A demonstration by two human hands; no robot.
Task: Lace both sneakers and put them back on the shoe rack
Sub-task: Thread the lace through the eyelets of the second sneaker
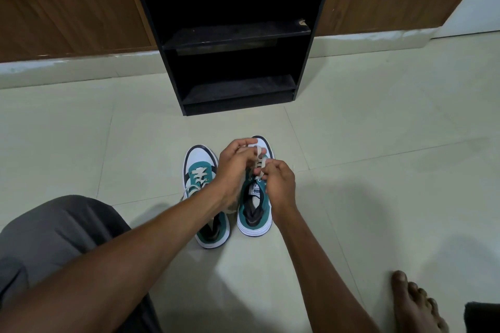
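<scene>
Beyond the hands stands a black rack (238,35) on the tile floor (378,121), nothing between, while the left hand (234,162) and right hand (278,178) each pinch the beige lace (260,161) above the right sneaker (255,208), the left sneaker (201,170) just beside the left hand.

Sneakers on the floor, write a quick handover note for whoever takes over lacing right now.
Left hand and right hand: both pinch the beige lace above the right sneaker, mid-lacing.
Left sneaker: on the floor tiles beside it, lace crossed through the eyelets; its ends are hidden under the forearm, so I cannot tell if it is tied.
Shoe rack: straight ahead, the two shelves in view hold no shoes.
Left: finish lacing the right sneaker, check the left one, put both on the rack.
</scene>
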